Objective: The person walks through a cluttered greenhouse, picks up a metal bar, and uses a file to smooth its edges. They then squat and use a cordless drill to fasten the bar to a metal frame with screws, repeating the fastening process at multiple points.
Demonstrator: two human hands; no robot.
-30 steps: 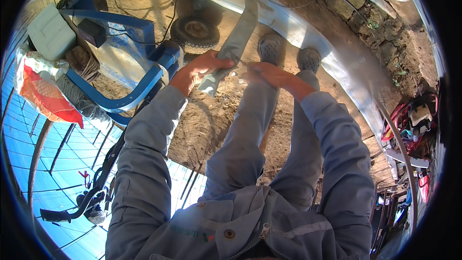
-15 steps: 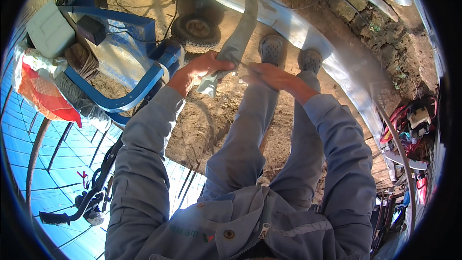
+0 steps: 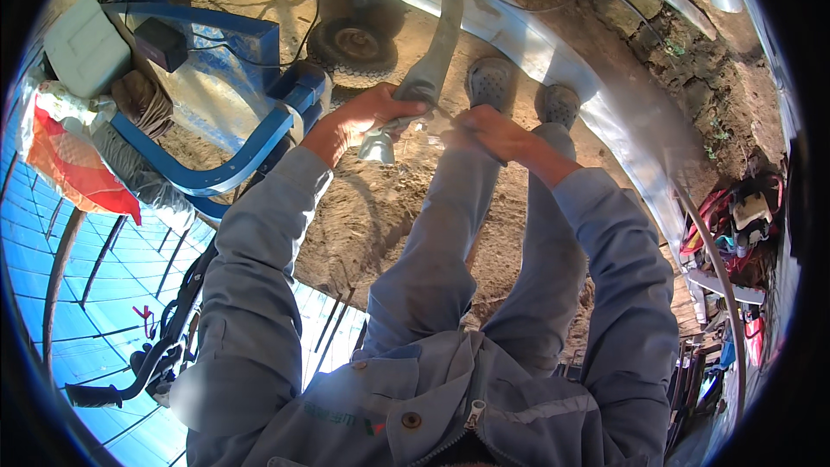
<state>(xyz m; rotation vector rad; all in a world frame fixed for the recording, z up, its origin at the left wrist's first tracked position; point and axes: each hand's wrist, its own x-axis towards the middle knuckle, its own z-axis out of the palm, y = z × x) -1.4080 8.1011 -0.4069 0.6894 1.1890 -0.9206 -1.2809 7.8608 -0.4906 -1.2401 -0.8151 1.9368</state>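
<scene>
While blue sheeting (image 3: 43, 272) curves through the lower left of the frame, a blue metal frame (image 3: 207, 177) takes up the upper left, and pale sheeting (image 3: 635, 160) runs over the soil from the top centre toward the right. Beneath the blue frame's near edge, at the upper centre, sits a dark-tyred wheel (image 3: 353, 45). Just right of it hangs the long grey-green strip (image 3: 443, 47). Its lower end, flatter half a second ago, now looks drawn into a narrow neck with a small flare below, so the material there is being gathered while the rest remains broad. The strip's long axis climbs from the centre to the top edge, leaning slightly right, with a gentle bend; its short free end points down and left.

The left hand (image 3: 367, 117) is closed around the strip just above that flare, thumb across the front. Right of it, the right hand (image 3: 501, 132) is apart from the strip, fingers curled in a pinch; a thin strand seems to pass between the hands, too blurred to be certain.
</scene>
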